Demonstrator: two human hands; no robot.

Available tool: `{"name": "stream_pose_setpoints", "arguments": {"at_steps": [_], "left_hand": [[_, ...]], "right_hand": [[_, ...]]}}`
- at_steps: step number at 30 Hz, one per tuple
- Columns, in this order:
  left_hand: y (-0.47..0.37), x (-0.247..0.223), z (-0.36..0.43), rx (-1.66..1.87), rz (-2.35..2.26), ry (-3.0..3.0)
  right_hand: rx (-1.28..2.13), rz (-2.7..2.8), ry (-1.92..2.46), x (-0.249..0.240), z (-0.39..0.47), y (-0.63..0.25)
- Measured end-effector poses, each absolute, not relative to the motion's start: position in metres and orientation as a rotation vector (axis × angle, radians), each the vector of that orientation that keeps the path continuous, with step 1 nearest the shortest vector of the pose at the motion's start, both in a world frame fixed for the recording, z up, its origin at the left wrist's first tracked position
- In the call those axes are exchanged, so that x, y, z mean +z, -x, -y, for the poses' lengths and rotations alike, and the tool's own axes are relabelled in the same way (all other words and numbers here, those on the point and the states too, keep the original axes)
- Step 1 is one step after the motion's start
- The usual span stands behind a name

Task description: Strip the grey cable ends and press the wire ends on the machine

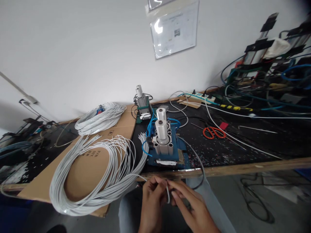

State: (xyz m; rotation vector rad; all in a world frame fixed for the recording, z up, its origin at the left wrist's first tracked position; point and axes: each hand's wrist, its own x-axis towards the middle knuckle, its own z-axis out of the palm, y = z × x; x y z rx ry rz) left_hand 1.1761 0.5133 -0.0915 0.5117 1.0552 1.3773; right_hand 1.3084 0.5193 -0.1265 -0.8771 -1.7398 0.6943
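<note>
Below the table's front edge, my left hand point(153, 197) pinches a thin white cable point(168, 194) near its end. My right hand point(188, 199) meets it from the right, thumb and fingers closed around the cable's end, partly hidden. From my left hand the cable runs back toward a large bundle of white cables point(58, 191), coiled on a cardboard sheet point(85, 168). Just beyond my hands stands a blue-based pneumatic press point(164, 145) with two metal cylinders on top.
A second white coil point(102, 118) lies at the back left, and a smaller press point(142, 102) stands near the wall. Orange-handled scissors point(213, 132), a power strip point(201, 97) and loose cables lie on the black table point(199, 149). More machines point(257, 55) are at the right.
</note>
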Motion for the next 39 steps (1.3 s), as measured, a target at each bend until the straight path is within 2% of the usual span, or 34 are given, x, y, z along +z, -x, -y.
{"name": "stream_pose_setpoints", "arguments": {"at_steps": [4, 11, 15, 18, 39], "left_hand": [[-1.172, -0.091, -0.523, 1.309, -1.081, -0.495], [-1.17, -0.097, -0.525, 1.378, -1.227, -0.758], [-1.162, -0.102, -0.515, 1.259, -1.46, -1.423], [-1.158, -0.112, -0.51, 1.1, -1.53, -1.65], [-1.166, -0.116, -0.521, 1.055, -1.569, -1.688]], "right_hand": [[0.273, 2.046, 0.688, -0.121, -0.534, -1.327], [0.079, 2.014, 0.688, -0.127, -0.545, -1.326], [0.053, 1.92, 0.771, -0.14, -0.551, -1.321], [0.031, 1.911, 0.796, -0.143, -0.554, -1.317], [-0.048, 1.87, 0.911, -0.148, -0.563, -1.306]]}}
